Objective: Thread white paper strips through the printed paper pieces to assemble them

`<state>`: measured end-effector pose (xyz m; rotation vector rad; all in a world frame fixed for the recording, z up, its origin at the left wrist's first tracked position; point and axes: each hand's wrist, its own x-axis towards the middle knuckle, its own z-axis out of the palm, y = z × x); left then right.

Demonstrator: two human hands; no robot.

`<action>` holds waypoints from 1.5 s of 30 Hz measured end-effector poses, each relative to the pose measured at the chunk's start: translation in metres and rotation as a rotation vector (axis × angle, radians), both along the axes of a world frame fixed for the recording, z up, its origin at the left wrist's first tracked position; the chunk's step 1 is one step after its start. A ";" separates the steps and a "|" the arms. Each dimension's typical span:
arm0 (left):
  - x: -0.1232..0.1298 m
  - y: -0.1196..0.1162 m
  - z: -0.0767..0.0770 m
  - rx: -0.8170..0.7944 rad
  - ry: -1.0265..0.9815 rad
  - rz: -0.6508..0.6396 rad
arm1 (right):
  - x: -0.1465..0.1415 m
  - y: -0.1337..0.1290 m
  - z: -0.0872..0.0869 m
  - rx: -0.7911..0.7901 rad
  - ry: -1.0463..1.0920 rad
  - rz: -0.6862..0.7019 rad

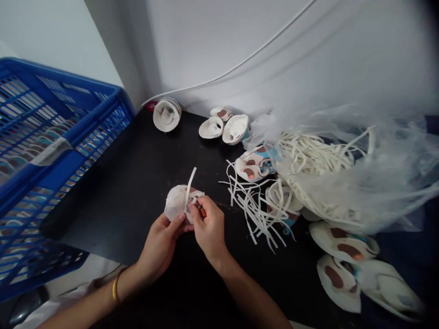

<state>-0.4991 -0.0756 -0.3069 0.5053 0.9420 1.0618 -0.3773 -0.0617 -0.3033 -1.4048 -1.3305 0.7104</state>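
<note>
Over the black table, my left hand (168, 235) is closed on the edge of a cup-shaped piece of white fabric (175, 201) with a brown patch, its thumb on top. A narrow white strip (189, 185) lies across the piece and sticks up past its far edge. At the piece's right side my right hand (209, 224) is closed, fingertips against the fabric near the strip's lower part. A small orange and dark tool (201, 210) shows between its fingers; its tip is hidden. Loose white strips (257, 208) lie in a tangle to the right.
A blue plastic crate (75, 151) holding similar pieces stands left. Stacked cups (167, 114) and several more pieces (236, 129) sit along the back wall. A clear plastic bag (377, 178) of strips lies right, patterned pieces (343, 242) before it. A white cable (240, 64) crosses the wall.
</note>
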 end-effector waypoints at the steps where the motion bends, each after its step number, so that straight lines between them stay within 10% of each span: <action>1: 0.001 -0.002 0.002 -0.007 0.008 -0.002 | 0.000 0.001 0.001 -0.002 0.005 -0.037; 11: -0.007 -0.007 -0.005 -0.026 0.115 -0.063 | 0.003 -0.015 -0.002 -0.273 0.142 0.097; 18: -0.059 0.012 0.009 0.321 0.789 -0.248 | 0.016 -0.010 -0.003 -0.311 0.146 0.225; 26: -0.039 0.016 -0.002 0.181 0.397 -0.371 | 0.020 -0.013 0.005 -0.257 -0.026 0.331; 36: -0.046 0.029 0.014 0.448 0.665 -0.395 | 0.026 -0.009 0.005 -0.277 -0.074 0.370; 45: -0.051 0.023 0.017 -0.019 0.396 -0.372 | 0.025 -0.009 0.006 -0.247 -0.047 0.433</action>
